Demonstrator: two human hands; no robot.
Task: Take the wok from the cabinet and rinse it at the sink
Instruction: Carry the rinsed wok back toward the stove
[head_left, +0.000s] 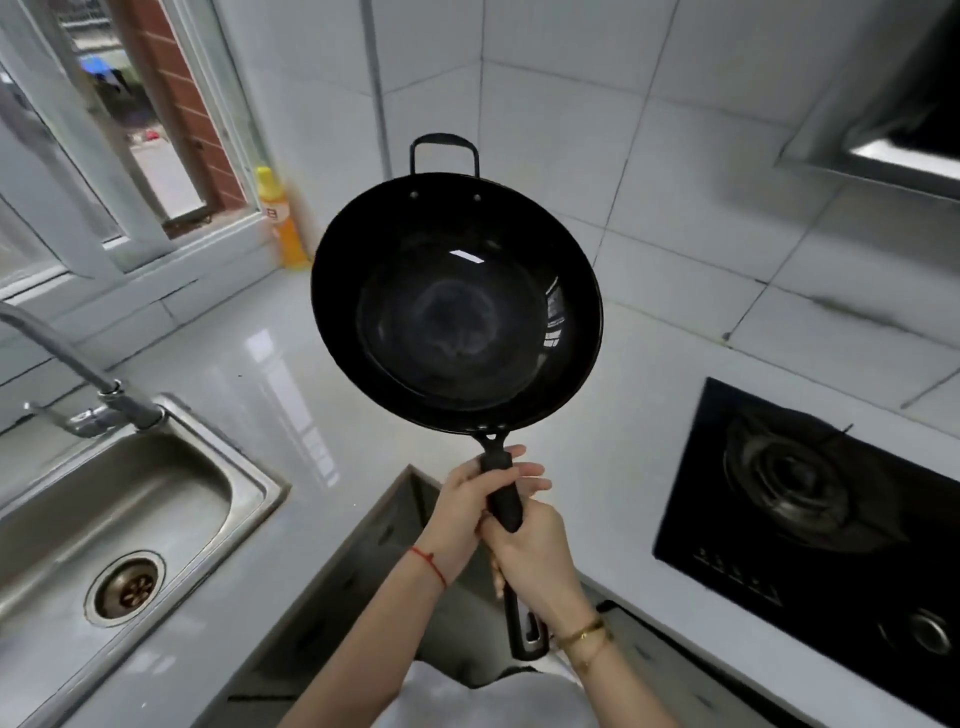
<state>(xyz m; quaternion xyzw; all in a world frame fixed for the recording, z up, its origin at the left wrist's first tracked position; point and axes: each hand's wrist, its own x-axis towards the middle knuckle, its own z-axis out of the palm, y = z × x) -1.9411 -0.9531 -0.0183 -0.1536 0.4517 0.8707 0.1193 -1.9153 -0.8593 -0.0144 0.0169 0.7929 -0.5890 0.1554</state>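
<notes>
A black wok (457, 301) with a loop handle on its far rim is held in the air above the corner of the white countertop (260, 374), its empty inside facing me. Both hands grip its long black handle. My left hand (470, 512) is wrapped around the upper part near the bowl. My right hand (535, 561) holds the handle lower down. The steel sink (47, 525) with its drain (124, 590) lies at the lower left, and the faucet (78, 374) stands at the sink's far edge.
A yellow bottle (283, 218) stands on the counter by the window (130, 130). A black gas hob (810, 519) is set into the counter at right, with a range hood (893, 124) above it. White tiled walls meet in the corner behind the wok.
</notes>
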